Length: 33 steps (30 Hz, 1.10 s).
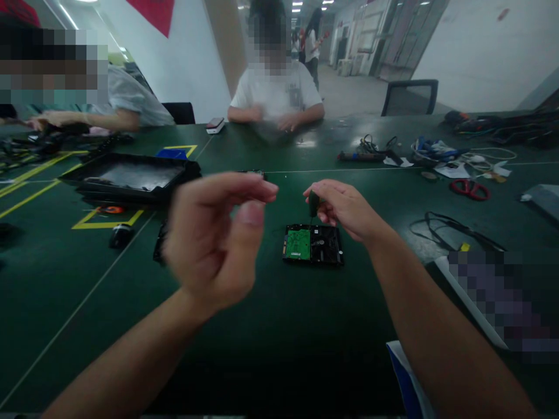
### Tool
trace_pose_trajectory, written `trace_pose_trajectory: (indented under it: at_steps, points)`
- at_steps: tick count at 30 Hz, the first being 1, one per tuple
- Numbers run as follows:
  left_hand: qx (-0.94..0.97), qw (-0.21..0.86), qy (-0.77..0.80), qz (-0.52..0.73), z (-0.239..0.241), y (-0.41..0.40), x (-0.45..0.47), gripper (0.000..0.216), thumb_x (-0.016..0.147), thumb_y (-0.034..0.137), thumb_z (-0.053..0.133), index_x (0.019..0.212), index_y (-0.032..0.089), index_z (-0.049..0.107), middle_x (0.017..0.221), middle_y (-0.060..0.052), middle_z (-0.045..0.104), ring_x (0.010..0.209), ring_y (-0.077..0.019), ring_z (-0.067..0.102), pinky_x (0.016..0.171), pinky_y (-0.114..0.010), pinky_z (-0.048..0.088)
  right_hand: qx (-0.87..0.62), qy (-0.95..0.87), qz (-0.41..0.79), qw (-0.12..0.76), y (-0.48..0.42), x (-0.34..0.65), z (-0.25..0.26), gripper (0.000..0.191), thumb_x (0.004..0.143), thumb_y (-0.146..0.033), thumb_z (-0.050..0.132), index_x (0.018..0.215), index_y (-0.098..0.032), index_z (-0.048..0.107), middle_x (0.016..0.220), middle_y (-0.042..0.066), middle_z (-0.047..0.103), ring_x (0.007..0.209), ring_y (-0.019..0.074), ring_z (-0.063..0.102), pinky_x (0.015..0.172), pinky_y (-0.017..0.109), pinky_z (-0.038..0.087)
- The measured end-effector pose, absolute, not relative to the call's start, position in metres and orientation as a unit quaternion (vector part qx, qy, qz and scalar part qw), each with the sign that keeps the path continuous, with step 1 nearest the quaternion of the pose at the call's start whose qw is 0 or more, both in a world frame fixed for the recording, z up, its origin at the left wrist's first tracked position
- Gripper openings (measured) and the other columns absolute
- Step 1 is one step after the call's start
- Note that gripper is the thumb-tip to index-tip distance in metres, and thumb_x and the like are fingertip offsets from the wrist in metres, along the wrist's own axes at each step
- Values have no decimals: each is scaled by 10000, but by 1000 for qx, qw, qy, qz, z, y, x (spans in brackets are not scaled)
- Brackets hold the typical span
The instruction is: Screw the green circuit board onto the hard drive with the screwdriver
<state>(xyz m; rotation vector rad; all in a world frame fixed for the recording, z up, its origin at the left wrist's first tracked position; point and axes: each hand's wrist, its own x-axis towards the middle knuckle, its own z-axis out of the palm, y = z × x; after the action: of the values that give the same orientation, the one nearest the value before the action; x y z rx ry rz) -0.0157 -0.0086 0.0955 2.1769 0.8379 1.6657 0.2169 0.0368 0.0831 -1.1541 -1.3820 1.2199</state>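
A black hard drive (325,244) with a green circuit board (299,244) facing up lies on the dark green table (271,326) in front of me. My right hand (345,208) hovers just above its top edge, fingers closed round the dark handle of a small screwdriver (313,203) that points down at the drive. My left hand (213,238) is raised to the left of the drive, blurred, with thumb and fingertips pinched together; whether anything sits in the pinch is hidden.
A black tray (131,177) lies at the left, with small dark parts (121,234) near it. Red scissors (470,189), cables (454,230) and tools lie at the right. A person in a white shirt (275,93) sits across; another person's arm (87,119) rests at far left.
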Motion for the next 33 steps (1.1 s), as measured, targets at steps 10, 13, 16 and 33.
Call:
trace_pose_trajectory:
  at_steps: [10,13,16,33]
  points:
    - [884,141,352,273,-21,39,-4,542,958,472,671,1421,230,526,1494,-154,494,1423,-359,425,1183,-606,413,-461,-564,497,471,38,218,83,302,967,-495,636,965,-201,703,878,39,668,517,72,489,378,214,286]
    - [885,170,354,249,-20,41,-7,601,953,552,654,1448,241,513,1483,-151,507,1409,-360,445,1175,-602,423,-466,-565,494,469,38,217,84,305,967,-497,633,959,-199,699,876,41,670,514,73,489,379,223,279]
    - [888,185,348,238,-17,43,-8,622,940,592,660,1446,253,530,1460,-145,534,1385,-355,480,1165,-592,434,-468,-566,492,467,37,216,84,307,963,-499,641,955,-198,702,863,41,666,509,76,489,385,236,273]
    - [886,237,333,218,-12,48,-10,604,905,552,739,1404,281,532,1488,-130,534,1409,-344,484,1169,-572,418,-451,-605,472,456,33,216,86,252,928,-459,709,938,-208,725,846,31,711,539,78,477,419,216,315]
